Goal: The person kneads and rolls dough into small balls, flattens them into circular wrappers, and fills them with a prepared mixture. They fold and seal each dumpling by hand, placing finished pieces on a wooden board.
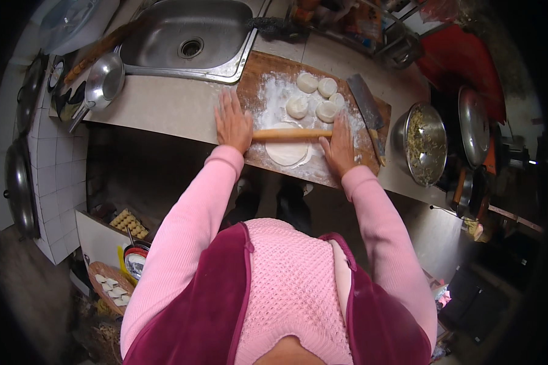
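Note:
A wooden rolling pin (pixel 292 134) lies across a flattened round of dough (pixel 287 153) on a floured wooden board (pixel 255 64). My left hand (pixel 233 121) rests flat, fingers apart, on the pin's left end. At the pin's right end, my right hand (pixel 339 143) is laid over it with the fingers stretched forward. Several small dough pieces (pixel 297 106) sit beyond the pin, one close to my right fingertips. A cleaver (pixel 365 102) lies on the board's right side, its handle towards me.
A metal bowl of shredded filling (pixel 425 143) stands right of the board. Behind and left is a steel sink (pixel 237 75), with a metal ladle (pixel 104 82) beside it. Low at left, a round tray (pixel 96 273) holds shaped dumplings. Pot lids (pixel 20 187) stand at the far left.

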The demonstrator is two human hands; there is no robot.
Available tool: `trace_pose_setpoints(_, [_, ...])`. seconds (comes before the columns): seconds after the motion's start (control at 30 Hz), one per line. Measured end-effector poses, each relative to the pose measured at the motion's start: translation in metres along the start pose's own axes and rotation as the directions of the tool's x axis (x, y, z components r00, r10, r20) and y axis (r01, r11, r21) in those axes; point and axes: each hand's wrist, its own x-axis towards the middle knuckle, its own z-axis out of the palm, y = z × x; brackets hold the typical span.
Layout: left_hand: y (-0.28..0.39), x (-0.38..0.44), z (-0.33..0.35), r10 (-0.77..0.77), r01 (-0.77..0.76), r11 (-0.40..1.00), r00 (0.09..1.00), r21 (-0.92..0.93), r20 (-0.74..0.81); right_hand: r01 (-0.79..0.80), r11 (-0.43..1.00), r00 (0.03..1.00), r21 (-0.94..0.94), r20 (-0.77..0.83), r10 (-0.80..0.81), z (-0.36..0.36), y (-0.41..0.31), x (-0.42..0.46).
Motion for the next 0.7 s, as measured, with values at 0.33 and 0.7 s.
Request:
trace_pose_setpoints(0.33, [0.002,-0.005,-0.001,0.013,-0.015,0.998,0.999,-0.069,-0.033,0.052,0.991,0.999,-0.123,-0.004,-0.053,0.002,0.007,-0.010])
trace_pose_setpoints(0.7, [0.003,-0.004,-0.004,0.042,-0.042,0.999,0.999,-0.002,-0.028,0.027,1.000,0.999,-0.015,0.035,-0.027,-0.007,0.004,-0.007])
